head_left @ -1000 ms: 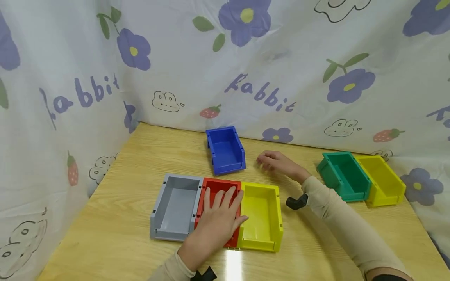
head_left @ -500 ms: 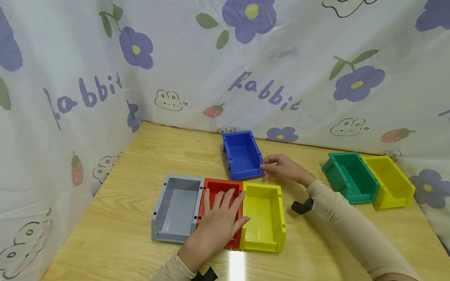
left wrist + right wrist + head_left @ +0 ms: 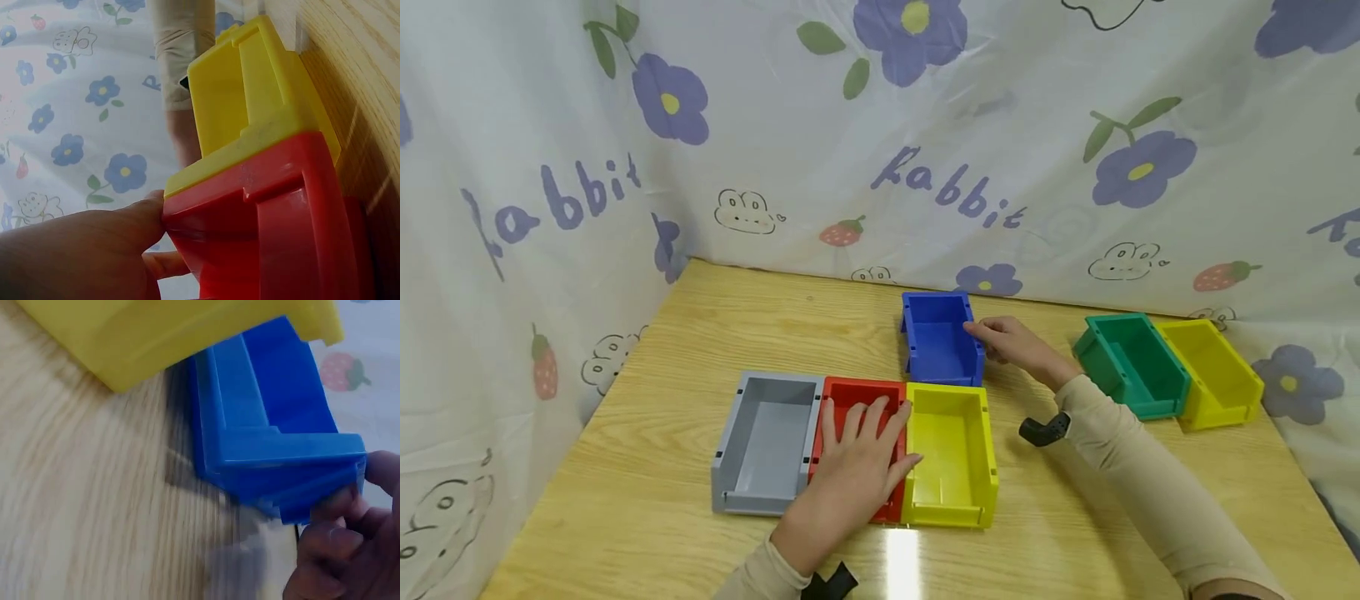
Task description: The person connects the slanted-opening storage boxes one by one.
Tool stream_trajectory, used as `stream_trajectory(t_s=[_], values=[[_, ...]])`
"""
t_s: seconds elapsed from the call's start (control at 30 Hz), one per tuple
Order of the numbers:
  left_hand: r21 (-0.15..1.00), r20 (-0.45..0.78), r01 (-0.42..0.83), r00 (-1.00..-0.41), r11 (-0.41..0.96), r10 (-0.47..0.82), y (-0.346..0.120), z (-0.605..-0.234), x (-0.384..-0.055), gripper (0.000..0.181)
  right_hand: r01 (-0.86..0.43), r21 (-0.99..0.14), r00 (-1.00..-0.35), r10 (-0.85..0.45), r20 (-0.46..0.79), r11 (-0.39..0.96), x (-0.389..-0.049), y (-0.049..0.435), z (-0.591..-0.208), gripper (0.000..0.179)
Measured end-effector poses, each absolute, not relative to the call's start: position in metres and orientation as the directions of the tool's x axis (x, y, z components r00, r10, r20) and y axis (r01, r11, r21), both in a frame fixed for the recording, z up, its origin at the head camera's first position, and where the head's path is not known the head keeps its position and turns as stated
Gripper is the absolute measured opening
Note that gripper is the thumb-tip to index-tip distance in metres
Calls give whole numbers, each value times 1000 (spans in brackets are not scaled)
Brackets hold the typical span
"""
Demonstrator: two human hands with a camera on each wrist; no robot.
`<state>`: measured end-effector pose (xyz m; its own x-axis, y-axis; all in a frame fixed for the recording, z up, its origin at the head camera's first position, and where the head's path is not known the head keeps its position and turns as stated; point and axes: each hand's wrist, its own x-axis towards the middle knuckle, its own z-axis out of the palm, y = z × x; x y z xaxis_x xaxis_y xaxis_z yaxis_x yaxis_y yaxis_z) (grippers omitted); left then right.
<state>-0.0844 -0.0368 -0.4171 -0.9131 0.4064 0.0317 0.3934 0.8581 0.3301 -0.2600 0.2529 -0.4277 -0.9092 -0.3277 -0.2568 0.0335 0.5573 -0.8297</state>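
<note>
Blue bin (image 3: 940, 352), pinched in right hand (image 3: 1018, 347) by nearest wall (image 3: 979, 360), sensibly: likely light, stiff; left hand (image 3: 847, 471) spread over red bin (image 3: 859, 390).

Wood-grain table (image 3: 662, 442) with gray, red, yellow bins (image 3: 857, 390) abreast, blue bin (image 3: 940, 346) behind, green and yellow pair (image 3: 1172, 363) rightward.

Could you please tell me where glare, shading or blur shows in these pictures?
Head view: a white glare streak on the table; left wrist view: the left hand is darkly shaded; right wrist view: the blue bin and right hand look slightly soft.
</note>
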Motion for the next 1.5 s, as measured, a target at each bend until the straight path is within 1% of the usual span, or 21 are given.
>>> stream_trajectory(t_s=[0.1, 0.17, 0.27, 0.37, 0.47, 0.57, 0.67, 0.73, 0.83, 0.97, 1.2, 1.37, 1.5], values=[[355, 33, 388, -915, 851, 403, -35, -419, -86, 62, 79, -857, -915, -304, -265, 509, -260, 262, -429, 47], [363, 32, 381, -917, 850, 398, -34, -419, -87, 61, 109, -868, -932, -255, -259, 484, -254, 276, -424, 49], [366, 34, 367, -924, 855, 382, -35, -419, -88, 61, 117, -878, -956, -186, -226, 463, -236, 301, -409, 63], [376, 25, 354, -928, 856, 373, -38, -417, -90, 61, 80, -890, -968, -176, -176, 450, -207, 325, -390, 74], [385, 8, 349, -927, 854, 375, -41, -414, -91, 62, 23, -909, -972, -205, -118, 416, -173, 343, -380, 74], [387, -4, 346, -926, 855, 377, -42, -413, -92, 63, -8, -919, -975, -208, -81, 394, -142, 351, -382, 66], [386, -12, 341, -927, 857, 374, -43, -412, -93, 63, 4, -928, -974, -210, -89, 374, -119, 350, -393, 61], [389, -18, 335, -929, 858, 370, -44, -412, -93, 63, 24, -933, -970, -219, -109, 359, -110, 346, -402, 59], [394, -25, 324, -932, 860, 362, -44, -412, -93, 63, 58, -936, -960, -238, -148, 346, -104, 338, -413, 59], [398, -38, 326, -928, 858, 370, -42, -413, -93, 63, 105, -935, -957, -220, -187, 338, -98, 333, -421, 59], [401, -27, 347, -921, 848, 389, -39, -411, -94, 63, 79, -932, -968, -195, -156, 354, -94, 328, -423, 49], [332, 3, 379, -916, 864, 401, -34, -406, -98, 63, 33, -897, -969, -206, -137, 440, -96, 326, -414, 43], [263, 65, 457, -887, 850, 457, -5, -390, -103, 69, 34, -892, -965, -218, -147, 451, -98, 325, -410, 42]])
